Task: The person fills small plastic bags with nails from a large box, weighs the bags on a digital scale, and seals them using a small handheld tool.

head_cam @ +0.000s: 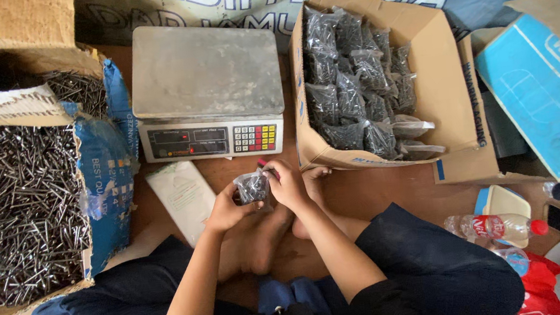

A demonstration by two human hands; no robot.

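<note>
The fingers of the left hand (225, 214) curl under and around a small clear bag of nails (253, 186), gripping it from below and from its left side, while the fingers of the right hand (287, 184) pinch the bag's upper right corner, with something small and pink-red just showing at the fingertips; what that is cannot be told. The bag sits between the two hands, touching both, directly in front of the scale, above the person's crossed bare feet on the brown floor (365, 194). Its long axis runs roughly upright, neck toward the right hand, so that hand is nearer the open end and the left carries the weight. The digital scale (207, 89) stands just beyond, its steel platter bare. To its left, an open carton (20, 196) with a torn blue liner is filled with loose dark nails. To its right, a cardboard box (443, 73) holds many filled bags stacked in rows toward its left wall. A white pack of flat bags (184, 197) lies on the floor beside the left hand.
</note>
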